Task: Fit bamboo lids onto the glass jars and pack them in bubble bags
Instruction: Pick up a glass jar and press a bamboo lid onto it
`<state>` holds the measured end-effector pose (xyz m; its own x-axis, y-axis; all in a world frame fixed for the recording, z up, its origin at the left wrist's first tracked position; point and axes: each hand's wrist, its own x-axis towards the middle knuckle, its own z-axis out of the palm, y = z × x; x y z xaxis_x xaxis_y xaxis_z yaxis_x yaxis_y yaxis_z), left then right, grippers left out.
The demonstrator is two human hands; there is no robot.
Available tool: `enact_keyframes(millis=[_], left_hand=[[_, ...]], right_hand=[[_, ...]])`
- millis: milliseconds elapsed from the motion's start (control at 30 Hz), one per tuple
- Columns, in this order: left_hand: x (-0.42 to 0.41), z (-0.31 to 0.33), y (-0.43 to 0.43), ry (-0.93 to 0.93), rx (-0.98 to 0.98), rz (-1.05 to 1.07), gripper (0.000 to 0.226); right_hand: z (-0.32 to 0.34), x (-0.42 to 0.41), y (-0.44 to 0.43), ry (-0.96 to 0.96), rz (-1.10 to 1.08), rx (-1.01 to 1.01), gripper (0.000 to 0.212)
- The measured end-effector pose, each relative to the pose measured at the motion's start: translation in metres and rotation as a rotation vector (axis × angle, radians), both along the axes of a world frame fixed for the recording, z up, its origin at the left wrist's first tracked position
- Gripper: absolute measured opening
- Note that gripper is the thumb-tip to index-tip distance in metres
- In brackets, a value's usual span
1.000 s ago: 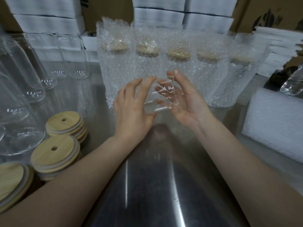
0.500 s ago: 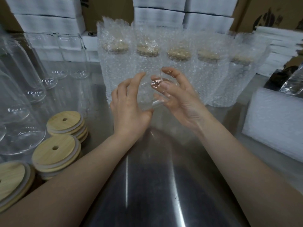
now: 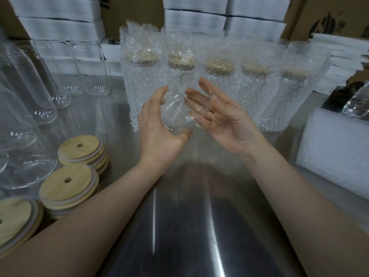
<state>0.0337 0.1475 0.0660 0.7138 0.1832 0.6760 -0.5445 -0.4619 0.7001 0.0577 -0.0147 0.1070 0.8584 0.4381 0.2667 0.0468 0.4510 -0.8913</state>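
- The left hand (image 3: 159, 128) is curled round the side of a clear glass jar (image 3: 176, 111), fingers over the top and thumb underneath, gripping it.
- The right hand (image 3: 227, 120) is spread open, palm turned up and toward the left, with straight fingers (image 3: 207, 87) laid against the jar's round end.
- The jar lies tilted on its side in the air between the two hands, above the metal table (image 3: 179, 226) and touching neither the table nor anything on it. It has no lid on it. Whether the end at the right hand is the mouth or the base I cannot tell.
- Just behind the hands stand five bubble bags (image 3: 143, 82) in a row, upright and side by side, each with a jar inside topped by a bamboo lid (image 3: 219, 66).
- On the left of the table sit stacks of bamboo lids (image 3: 67, 184), each top lid with a small hole in it, and beside them many empty jars (image 3: 26, 116).
- On the right lies a pile of flat bubble wrap (image 3: 335, 152).
- White boxes (image 3: 60, 29) are stacked along the back.
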Motion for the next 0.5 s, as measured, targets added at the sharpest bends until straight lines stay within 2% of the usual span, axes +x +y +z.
enact_keyframes(millis=[100,300,500], left_hand=[[0.0004,-0.0019,-0.0002,-0.015,0.036,-0.007,0.091],[-0.0003,-0.0039,-0.0031,0.001,0.114,-0.012,0.094],[-0.002,-0.0031,-0.0045,0.061,0.258,0.033,0.094]], right_hand=[[-0.0005,0.0021,-0.0017,0.039,-0.041,0.02,0.03],[0.0026,0.0043,-0.0037,0.094,-0.131,0.025,0.017],[0.0041,0.0047,-0.0029,0.151,-0.228,-0.006,0.021]])
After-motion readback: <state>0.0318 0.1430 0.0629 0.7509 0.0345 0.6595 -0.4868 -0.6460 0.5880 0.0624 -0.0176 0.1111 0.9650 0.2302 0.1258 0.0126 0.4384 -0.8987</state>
